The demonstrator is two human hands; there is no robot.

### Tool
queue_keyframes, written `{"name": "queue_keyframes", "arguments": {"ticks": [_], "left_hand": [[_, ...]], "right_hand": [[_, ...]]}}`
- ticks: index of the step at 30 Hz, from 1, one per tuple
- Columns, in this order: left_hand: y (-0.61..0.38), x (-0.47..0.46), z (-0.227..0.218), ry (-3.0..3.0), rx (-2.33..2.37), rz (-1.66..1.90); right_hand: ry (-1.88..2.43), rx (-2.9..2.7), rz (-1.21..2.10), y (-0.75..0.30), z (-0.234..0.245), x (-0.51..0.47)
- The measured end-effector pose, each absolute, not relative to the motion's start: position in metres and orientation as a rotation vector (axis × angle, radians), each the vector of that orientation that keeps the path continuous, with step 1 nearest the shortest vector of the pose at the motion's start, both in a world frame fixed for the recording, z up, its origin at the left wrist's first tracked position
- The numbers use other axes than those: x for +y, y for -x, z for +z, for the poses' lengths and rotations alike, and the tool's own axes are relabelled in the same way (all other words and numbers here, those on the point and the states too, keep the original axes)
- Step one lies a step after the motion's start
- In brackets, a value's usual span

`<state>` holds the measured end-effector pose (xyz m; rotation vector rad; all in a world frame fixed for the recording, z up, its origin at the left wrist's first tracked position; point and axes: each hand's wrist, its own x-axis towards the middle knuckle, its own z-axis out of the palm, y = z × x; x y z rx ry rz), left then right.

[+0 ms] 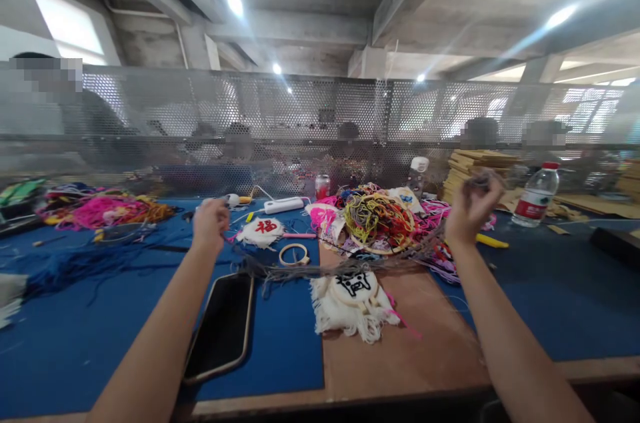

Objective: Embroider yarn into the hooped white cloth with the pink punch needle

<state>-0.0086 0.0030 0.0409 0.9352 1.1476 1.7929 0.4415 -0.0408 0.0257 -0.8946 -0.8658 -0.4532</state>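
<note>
A bundle of grey yarn (320, 270) sags across the table between my two hands. My right hand (474, 204), raised at the right, is closed around one end of it, and a grey wad shows at the fingers. My left hand (211, 221) is closed at the other end, near a white fringed patch with a red character (262, 229). Below the yarn lies an embroidery hoop (354, 287) on white fringed cloth with a black stitched figure. A small bare wooden hoop (294, 255) lies behind the strands. A phone (220, 326) rests beside my left forearm.
A tangled heap of coloured yarn (375, 216) fills the middle back. Another pink heap (107, 209) lies at left. A water bottle (537, 196), a can (323, 187) and a cardboard stack (475, 169) stand near the perforated metal screen (300, 103). People sit beyond it.
</note>
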Motion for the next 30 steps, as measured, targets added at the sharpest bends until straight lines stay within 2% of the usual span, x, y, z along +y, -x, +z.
{"name": "queue_keyframes", "arguments": {"ticks": [3, 6, 9, 14, 18, 25, 27, 30], "left_hand": [[-0.038, -0.012, 0.034, -1.194, 1.113, 1.463], [-0.072, -0.034, 0.025, -1.64, 0.952, 0.844], [-0.091, -0.054, 0.016, -1.62, 0.713, 0.645], [-0.104, -0.067, 0.003, -1.554, 0.618, 0.441], [-0.102, -0.06, 0.001, -1.553, 0.746, 0.49], [-0.068, -0.033, 0.021, -1.58, 0.969, 0.681], [-0.058, -0.025, 0.026, -1.671, 1.082, 0.813], [-0.047, -0.013, 0.028, -1.947, 1.24, 1.07]], "right_hand": [[0.828, -1.054, -0.063, -0.389, 0.04, -0.06], [0.724, -1.238, 0.676, -0.351, 0.05, -0.083], [0.639, -1.392, 1.25, -0.328, 0.046, -0.096], [0.405, -1.377, 1.635, -0.3, 0.02, -0.09], [0.504, -1.362, 1.615, -0.298, 0.009, -0.077], [0.903, -1.487, 1.208, -0.339, 0.012, -0.053], [1.034, -1.602, 0.934, -0.35, 0.011, -0.046], [1.247, -1.58, 0.343, -0.368, 0.01, -0.039]]}}
